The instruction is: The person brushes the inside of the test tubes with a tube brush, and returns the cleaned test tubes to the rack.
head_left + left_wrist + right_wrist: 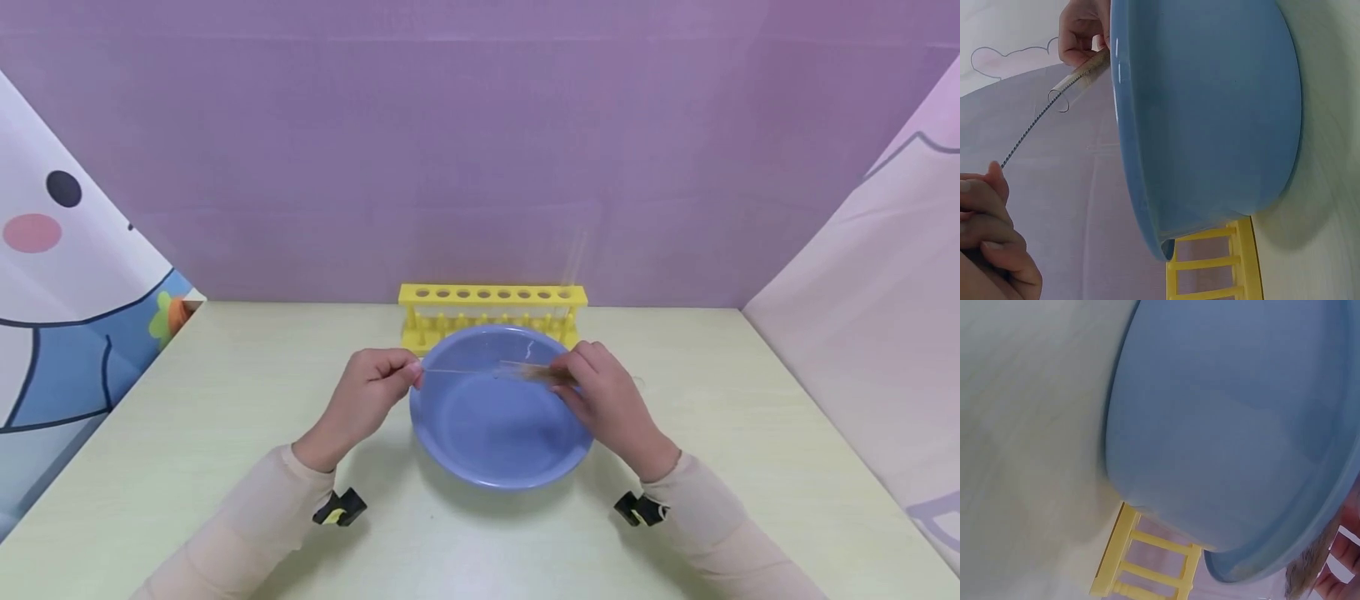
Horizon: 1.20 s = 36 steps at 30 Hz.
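My left hand point(363, 396) pinches the twisted wire handle point(1029, 132) of a test tube brush above the left rim of a blue basin point(498, 433). In the left wrist view the wire runs into the mouth of a clear glass test tube point(1060, 100), and brown bristles point(1094, 64) show inside it. My right hand point(611, 408) holds that test tube over the basin's right side, tilted, with its mouth toward my left hand. The tube's far end is mostly hidden by my fingers.
Behind the basin stands a yellow test tube rack point(491, 294), its lower front partly covered by the basin. Faint clear tubes point(575, 258) rise from its right end. A purple backdrop point(480, 150) closes off the table's point(285, 350) far edge.
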Tool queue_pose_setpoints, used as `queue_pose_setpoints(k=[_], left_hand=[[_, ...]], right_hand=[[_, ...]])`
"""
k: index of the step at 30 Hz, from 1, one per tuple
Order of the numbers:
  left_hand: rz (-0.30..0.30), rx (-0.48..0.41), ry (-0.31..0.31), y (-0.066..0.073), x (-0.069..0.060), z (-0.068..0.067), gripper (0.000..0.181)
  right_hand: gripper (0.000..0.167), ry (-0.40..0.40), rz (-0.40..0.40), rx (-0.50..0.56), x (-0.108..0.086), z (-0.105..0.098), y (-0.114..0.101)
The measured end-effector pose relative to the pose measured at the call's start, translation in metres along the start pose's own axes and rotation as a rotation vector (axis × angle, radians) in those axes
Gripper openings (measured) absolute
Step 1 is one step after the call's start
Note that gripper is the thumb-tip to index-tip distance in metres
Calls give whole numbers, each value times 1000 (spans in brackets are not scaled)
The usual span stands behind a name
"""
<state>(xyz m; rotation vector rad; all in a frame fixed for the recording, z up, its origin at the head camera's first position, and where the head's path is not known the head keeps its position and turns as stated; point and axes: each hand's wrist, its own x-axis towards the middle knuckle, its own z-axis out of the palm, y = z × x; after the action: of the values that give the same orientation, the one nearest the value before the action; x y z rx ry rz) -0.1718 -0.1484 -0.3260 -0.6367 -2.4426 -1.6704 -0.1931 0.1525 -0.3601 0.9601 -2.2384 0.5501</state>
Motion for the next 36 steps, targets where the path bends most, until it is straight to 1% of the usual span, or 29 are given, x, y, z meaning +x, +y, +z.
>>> queue_pose_setpoints(k=[7,14,21,24,28,32,36], left_hand=[[-55,-55,-18,3,2,6,28],[-85,-92,-55,2,4,9,29],[-158,-179,-100,3,6,12,30],[-180,-205,-115,3,7,14,30],[-199,-215,-120,2,9,16,29],[-223,-214,-120,2,9,19,29],[-258,-221,-128,2,9,21,29]], right_hand=[[35,25,-16,-1,1,0,-5],[34,48,-27,0,2,1,-10],[34,67,-38,-6,3,5,-13],[34,95,-54,-23,4,6,-14],[33,125,-85,-53,5,7,-16],[32,136,-122,-83,6,8,-17],[31,149,-149,-85,7,9,-19]])
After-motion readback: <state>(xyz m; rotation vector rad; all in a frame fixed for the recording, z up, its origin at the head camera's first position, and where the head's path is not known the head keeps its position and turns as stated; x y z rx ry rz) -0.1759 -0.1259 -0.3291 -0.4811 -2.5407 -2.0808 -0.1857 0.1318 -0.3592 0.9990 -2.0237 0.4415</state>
